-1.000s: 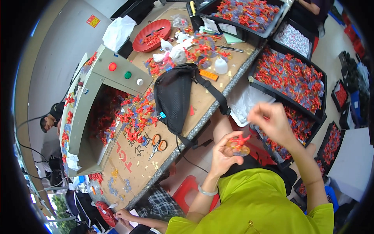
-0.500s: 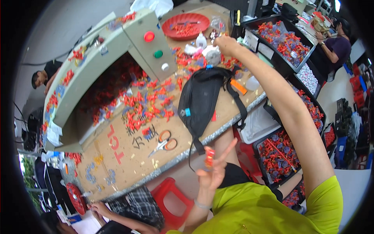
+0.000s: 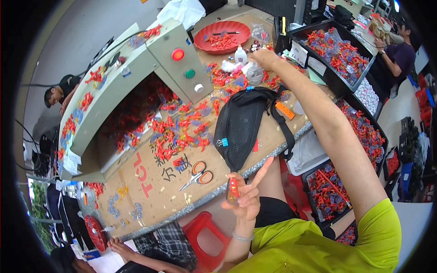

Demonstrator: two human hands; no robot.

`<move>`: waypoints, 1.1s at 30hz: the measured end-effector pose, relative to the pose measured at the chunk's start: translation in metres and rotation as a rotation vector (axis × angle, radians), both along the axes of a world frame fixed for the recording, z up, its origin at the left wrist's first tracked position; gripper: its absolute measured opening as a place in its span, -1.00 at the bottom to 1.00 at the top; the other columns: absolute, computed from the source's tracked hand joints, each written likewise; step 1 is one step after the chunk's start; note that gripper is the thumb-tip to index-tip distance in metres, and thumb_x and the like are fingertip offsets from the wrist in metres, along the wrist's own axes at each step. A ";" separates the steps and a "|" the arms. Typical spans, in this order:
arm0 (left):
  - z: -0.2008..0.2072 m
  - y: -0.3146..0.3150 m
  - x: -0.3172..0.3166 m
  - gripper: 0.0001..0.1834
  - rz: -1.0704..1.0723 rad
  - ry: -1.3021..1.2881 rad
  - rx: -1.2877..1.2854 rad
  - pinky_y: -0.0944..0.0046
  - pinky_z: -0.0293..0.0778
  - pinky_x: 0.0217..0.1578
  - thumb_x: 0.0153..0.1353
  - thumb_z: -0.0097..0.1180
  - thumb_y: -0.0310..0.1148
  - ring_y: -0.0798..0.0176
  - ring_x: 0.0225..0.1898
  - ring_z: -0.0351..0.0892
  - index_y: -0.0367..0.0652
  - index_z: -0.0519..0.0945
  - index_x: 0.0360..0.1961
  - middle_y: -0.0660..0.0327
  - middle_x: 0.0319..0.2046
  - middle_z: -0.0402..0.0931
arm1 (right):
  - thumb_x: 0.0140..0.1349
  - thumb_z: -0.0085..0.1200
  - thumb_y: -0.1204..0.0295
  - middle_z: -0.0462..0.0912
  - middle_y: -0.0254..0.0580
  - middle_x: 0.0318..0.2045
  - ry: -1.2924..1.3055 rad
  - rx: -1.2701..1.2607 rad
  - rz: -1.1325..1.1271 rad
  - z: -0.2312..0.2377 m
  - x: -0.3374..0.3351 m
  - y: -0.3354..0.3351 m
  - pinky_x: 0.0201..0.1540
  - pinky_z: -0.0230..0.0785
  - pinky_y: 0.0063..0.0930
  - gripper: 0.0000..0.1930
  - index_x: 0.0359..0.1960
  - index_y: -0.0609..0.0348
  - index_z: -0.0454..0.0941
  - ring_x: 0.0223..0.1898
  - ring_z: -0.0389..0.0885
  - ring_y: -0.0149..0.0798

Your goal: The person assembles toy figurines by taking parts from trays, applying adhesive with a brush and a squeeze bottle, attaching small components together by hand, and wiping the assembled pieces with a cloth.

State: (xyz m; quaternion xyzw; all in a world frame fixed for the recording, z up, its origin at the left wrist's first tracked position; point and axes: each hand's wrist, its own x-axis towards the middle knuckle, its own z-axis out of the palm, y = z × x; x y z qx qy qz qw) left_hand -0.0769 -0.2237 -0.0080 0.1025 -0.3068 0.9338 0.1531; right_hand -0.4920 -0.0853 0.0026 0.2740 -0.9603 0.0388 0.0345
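At the lower middle, in front of the bench edge, my left hand point(image 3: 246, 200) pinches a small red and amber plastic figure point(image 3: 233, 187), its index finger stretched out. My right arm reaches far across the bench, and my right hand point(image 3: 265, 59) has its fingers drawn together beside a white squeeze bottle point(image 3: 241, 55) and a round clear-white container point(image 3: 254, 75). Whatever it may hold is too small to make out. Many loose red and purple plastic pieces point(image 3: 184, 123) lie on the bench. Nearer me are a black mesh waist bag point(image 3: 240, 123) and orange-handled scissors point(image 3: 199, 174).
A grey machine point(image 3: 164, 52) with lit red and green buttons stands at the left, pieces inside its opening. Behind sits a red fluted dish point(image 3: 204, 32). Black bins point(image 3: 314, 68) of pieces line the right. A red stool point(image 3: 202, 255) is below; other people work nearby.
My left hand has turned and the red figure now stands more upright in its fingers. My right hand stays by the bottle. The whole view has shifted slightly.
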 end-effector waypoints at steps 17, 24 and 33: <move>0.000 -0.007 -0.005 -0.27 0.005 -0.027 -0.203 0.45 0.53 -0.40 -0.17 0.44 -0.58 0.44 -0.38 0.40 0.17 0.50 0.08 0.08 0.39 -0.73 | 0.11 0.11 0.36 0.63 -0.11 -0.46 0.636 -0.792 0.038 0.072 0.029 0.036 -0.32 0.45 -0.39 -0.82 -0.40 0.26 0.54 -0.43 0.61 -0.22; -0.008 -0.014 -0.001 -0.14 0.052 0.038 -0.208 0.47 0.50 -0.34 -0.24 0.52 -0.41 0.45 -0.38 0.37 0.32 0.35 0.13 -0.07 0.38 -0.44 | 0.03 0.00 0.65 0.55 -0.16 -0.47 0.237 -0.921 0.139 0.118 0.201 0.026 -0.31 0.39 -0.52 -0.84 -0.32 0.25 0.47 -0.41 0.58 -0.35; -0.021 0.020 0.011 -0.08 -0.225 0.092 -0.503 0.48 0.52 -0.35 -0.29 0.55 -0.15 0.44 -0.40 0.41 0.31 0.33 0.18 -0.26 0.36 -0.35 | -0.07 -0.04 0.74 0.55 -0.10 -0.21 -0.418 -0.567 0.446 0.064 0.352 0.090 -0.08 0.37 -0.34 -0.53 -0.05 0.19 0.57 -0.19 0.46 -0.06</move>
